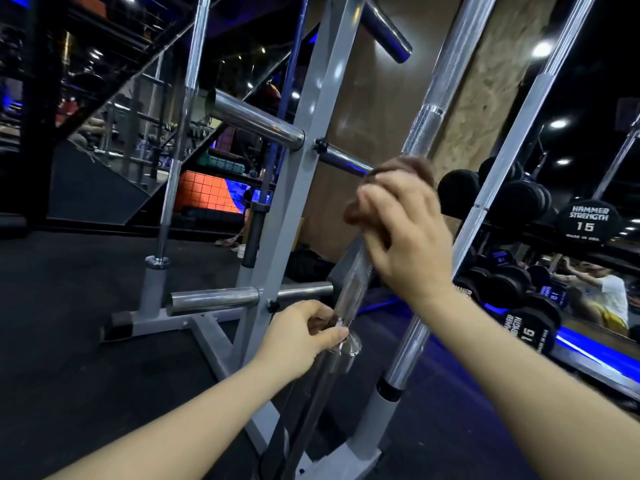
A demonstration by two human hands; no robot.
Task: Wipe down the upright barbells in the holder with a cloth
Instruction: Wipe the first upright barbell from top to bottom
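Note:
A chrome knurled barbell (446, 81) stands upright, leaning, in the grey rack's holder. My right hand (405, 233) grips a brown cloth (408, 168) wrapped round this bar at mid height. Lower down, my left hand (301, 334) pinches the same bar just above its collar (349, 346). A second upright barbell (498, 174) stands to the right in a grey tube socket (384, 407). A third bar (180, 133) stands at the rack's far left.
The grey plate-tree rack (311, 140) carries chrome pegs (256, 121) sticking out left and right. Black Hammer Strength dumbbells (588, 220) fill a rack on the right before a mirror. Dark rubber floor (69, 323) lies around the base.

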